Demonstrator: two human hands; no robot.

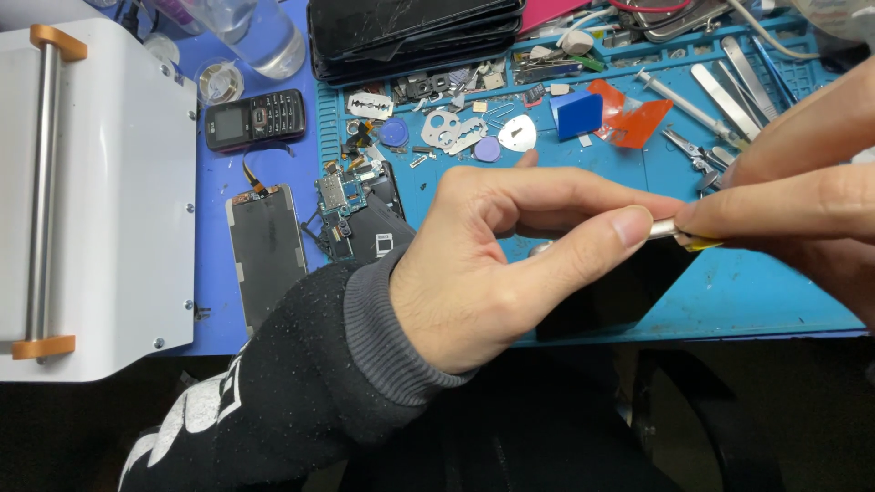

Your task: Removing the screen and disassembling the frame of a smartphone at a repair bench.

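The person's left hand [492, 264] and right hand [802, 182] meet above the blue work mat [729, 301], both closed in a pinch around one small silver piece [663, 229] with a sliver of yellow [700, 242] at its end. The left thumb and forefinger grip one end, the right fingertips close on the other; the piece is held in the air above a dark flat panel [611, 292] lying on the mat. What the piece is cannot be told, since the fingers cover most of it; it may be a slim tool or a metal strip.

The step in hand looks like fine two-handed work on that piece, peeling or fitting the yellow bit. Any further move seems to call for a steady pinch and a small, controlled pull, as the grip area is tiny.

The mat's moulded compartments along its far edge hold small screws and scraps, and tweezers [729, 87] lie across the upper right. Loose on the mat are a razor blade [369, 105], a blue block [579, 114], an orange film [633, 118] and a bare circuit board [342, 196]. Left of the mat lie a black keypad phone [255, 118], a detached screen [266, 251] and a white machine [100, 200]. A stack of dark phones [410, 32] sits at the top.
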